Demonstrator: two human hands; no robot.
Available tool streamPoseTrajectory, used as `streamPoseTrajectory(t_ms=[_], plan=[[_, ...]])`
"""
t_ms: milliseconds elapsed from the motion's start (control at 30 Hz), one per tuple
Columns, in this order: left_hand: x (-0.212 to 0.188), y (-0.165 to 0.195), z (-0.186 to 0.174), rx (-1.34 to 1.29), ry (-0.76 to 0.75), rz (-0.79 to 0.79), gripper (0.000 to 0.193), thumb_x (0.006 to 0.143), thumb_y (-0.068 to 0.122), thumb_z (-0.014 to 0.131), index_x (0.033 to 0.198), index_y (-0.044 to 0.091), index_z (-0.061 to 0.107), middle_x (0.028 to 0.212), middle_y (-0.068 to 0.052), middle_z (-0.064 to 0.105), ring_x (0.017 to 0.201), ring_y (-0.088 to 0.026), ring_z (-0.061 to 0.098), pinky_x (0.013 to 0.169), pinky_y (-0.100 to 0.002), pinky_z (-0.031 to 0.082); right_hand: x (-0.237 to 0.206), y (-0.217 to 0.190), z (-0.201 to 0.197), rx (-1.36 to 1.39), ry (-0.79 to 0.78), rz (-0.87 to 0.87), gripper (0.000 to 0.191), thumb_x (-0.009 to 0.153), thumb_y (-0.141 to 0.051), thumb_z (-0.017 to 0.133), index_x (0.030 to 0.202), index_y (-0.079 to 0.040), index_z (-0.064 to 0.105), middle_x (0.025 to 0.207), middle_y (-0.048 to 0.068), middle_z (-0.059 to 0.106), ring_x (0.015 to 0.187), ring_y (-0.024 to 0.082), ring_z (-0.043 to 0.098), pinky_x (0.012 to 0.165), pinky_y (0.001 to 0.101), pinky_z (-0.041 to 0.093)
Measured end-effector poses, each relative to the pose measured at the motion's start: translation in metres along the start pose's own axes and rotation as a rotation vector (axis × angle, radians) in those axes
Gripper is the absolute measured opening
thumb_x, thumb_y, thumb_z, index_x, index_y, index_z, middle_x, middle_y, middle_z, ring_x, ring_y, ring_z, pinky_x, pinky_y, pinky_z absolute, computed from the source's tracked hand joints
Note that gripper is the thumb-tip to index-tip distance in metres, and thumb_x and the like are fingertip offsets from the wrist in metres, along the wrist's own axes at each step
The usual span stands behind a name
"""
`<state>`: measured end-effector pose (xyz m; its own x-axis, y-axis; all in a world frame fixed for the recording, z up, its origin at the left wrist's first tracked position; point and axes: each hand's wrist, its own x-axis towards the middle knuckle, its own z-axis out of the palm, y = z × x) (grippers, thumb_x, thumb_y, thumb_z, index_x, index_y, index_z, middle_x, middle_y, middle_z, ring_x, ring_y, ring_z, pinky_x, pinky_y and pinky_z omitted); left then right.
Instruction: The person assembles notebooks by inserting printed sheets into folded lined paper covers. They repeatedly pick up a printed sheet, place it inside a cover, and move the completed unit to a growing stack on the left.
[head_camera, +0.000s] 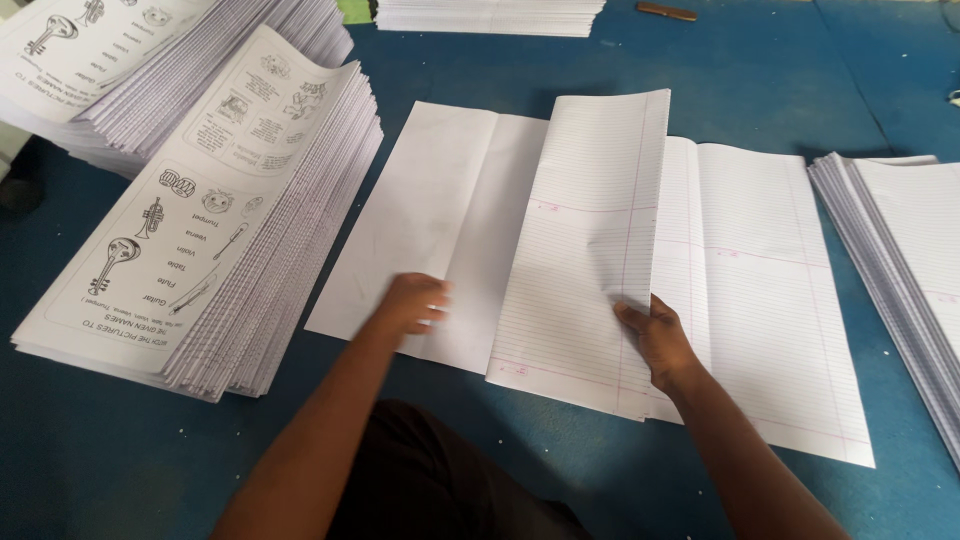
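A large blank white sheet (420, 220) lies flat on the blue surface, and my left hand (412, 302) rests on its near edge with fingers spread, blurred by motion. My right hand (655, 335) pinches the near edge of a ruled sheet (585, 240) that is lifted and folding over to the left. Under it lies a flat pile of ruled sheets (760, 290) with red margin lines.
A tall stack of printed sheets with instrument drawings (200, 230) stands at the left, another (110, 70) behind it. A stack of ruled paper (900, 260) sits at the right edge, one more stack (490, 15) at the top. A small brown object (667, 12) lies far back.
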<state>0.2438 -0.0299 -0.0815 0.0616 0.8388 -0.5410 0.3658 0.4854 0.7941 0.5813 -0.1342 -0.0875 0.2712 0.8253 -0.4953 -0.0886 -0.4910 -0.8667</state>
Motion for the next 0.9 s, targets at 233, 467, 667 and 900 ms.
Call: streamPoseTrajectory(t_ms=[233, 467, 667, 900], plan=[[-0.013, -0.035, -0.05, 0.615, 0.701, 0.024, 0.034, 0.089, 0.029, 0.072, 0.118, 0.011, 0.071, 0.119, -0.013, 0.068, 0.113, -0.034, 0.063, 0.091, -0.049, 0.054, 0.011, 0.02, 0.003, -0.045, 0.018, 0.039, 0.051, 0.099, -0.024, 0.057, 0.142, 0.0, 0.049, 0.127, 0.026, 0.065, 0.118, 0.034, 0.065, 0.106, 0.0455, 0.051], [-0.005, -0.041, -0.058, 0.729, 0.698, -0.129, 0.071, 0.085, 0.042, 0.078, 0.134, -0.004, 0.055, 0.14, -0.021, 0.051, 0.132, -0.039, 0.044, 0.106, -0.064, 0.036, 0.017, 0.039, -0.002, -0.032, 0.024, 0.054, 0.051, 0.098, -0.023, 0.057, 0.143, 0.001, 0.049, 0.126, 0.025, 0.066, 0.114, 0.033, 0.066, 0.102, 0.0442, 0.053], [0.003, -0.046, -0.059, 0.726, 0.74, -0.147, 0.085, 0.079, 0.045, 0.083, 0.136, -0.008, 0.051, 0.14, -0.026, 0.047, 0.133, -0.044, 0.041, 0.103, -0.069, 0.033, 0.02, 0.043, -0.005, -0.013, 0.014, 0.05, 0.051, 0.098, -0.021, 0.057, 0.142, 0.003, 0.047, 0.124, 0.026, 0.065, 0.112, 0.032, 0.066, 0.1, 0.0436, 0.055], [-0.004, -0.041, -0.061, 0.724, 0.783, -0.12, 0.06, 0.078, 0.036, 0.082, 0.123, 0.0, 0.066, 0.131, -0.021, 0.057, 0.129, -0.041, 0.048, 0.102, -0.065, 0.038, 0.019, 0.042, -0.005, -0.016, 0.014, 0.067, 0.052, 0.098, -0.022, 0.057, 0.142, 0.003, 0.048, 0.124, 0.027, 0.065, 0.113, 0.033, 0.066, 0.099, 0.0437, 0.055]])
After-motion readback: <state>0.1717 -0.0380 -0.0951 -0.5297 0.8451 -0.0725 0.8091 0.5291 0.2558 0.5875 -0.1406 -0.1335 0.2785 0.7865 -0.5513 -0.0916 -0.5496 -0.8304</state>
